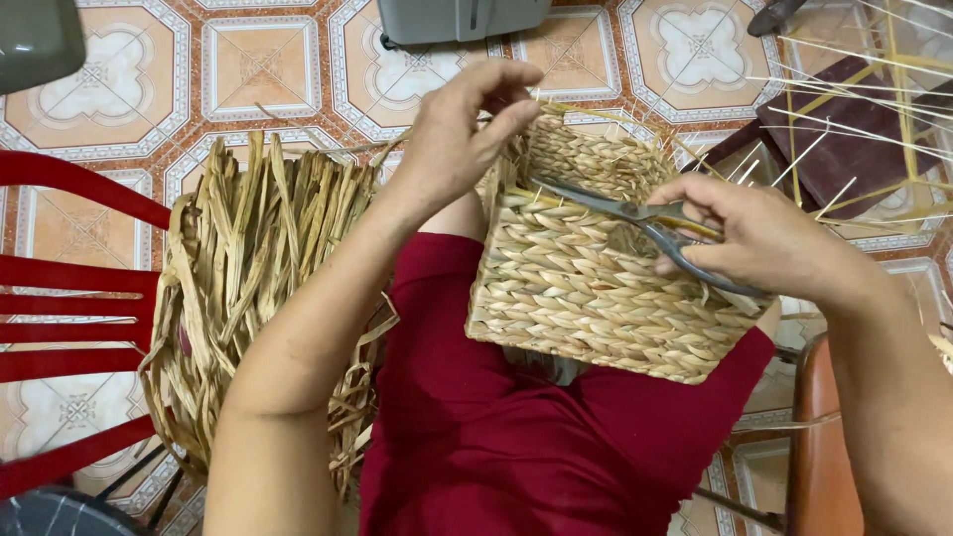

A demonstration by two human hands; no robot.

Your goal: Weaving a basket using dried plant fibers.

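trimming stray ends off a woven basket

the woven basket (586,288) rests on the lap, its walls fully plaited — only loose ends along the rim look left to cut. the left hand (459,134), fingers pinched on a strand at the rim's far-left corner; the right hand (759,238), fingers closed on scissors (635,223) lying open across the basket's mouth. left of the basket hangs a bundle of dried straw (248,288) (no packages, labels or signs show).

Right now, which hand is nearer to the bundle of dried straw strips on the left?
Left. The left hand pinches a strand at the woven basket rim, just right of the straw bundle. The right hand holds scissors on the basket's far side.
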